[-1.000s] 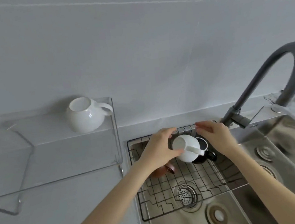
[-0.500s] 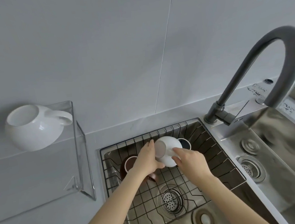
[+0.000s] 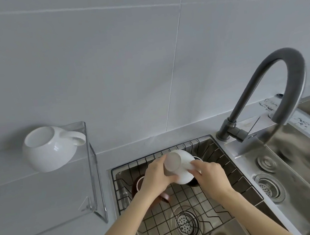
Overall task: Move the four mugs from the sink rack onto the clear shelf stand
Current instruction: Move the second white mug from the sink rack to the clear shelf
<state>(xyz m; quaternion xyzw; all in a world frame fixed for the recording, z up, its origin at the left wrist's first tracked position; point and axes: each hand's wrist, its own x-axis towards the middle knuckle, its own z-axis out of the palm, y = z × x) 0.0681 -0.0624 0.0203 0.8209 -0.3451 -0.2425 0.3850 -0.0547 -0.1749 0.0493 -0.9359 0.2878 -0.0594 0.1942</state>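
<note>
Both of my hands hold one white mug (image 3: 182, 164) above the wire sink rack (image 3: 232, 174), its mouth tipped toward the left. My left hand (image 3: 155, 177) cups its left side and my right hand (image 3: 209, 175) grips the handle side. Beneath the hands a brown mug (image 3: 136, 185) sits in the rack on the left and a dark mug (image 3: 193, 182) on the right, both largely hidden. Another white mug (image 3: 49, 148) stands on the clear shelf stand (image 3: 93, 174) at the left, handle pointing right.
A grey arched faucet (image 3: 274, 88) rises right of the rack, over the steel sink basin (image 3: 298, 162) with its drains. A round drain strainer (image 3: 184, 224) lies under the rack. A tiled wall closes the back.
The white mug has turned in my hands, its mouth now facing left, and my right hand has shifted onto its handle side. The view moved closer to the sink.
</note>
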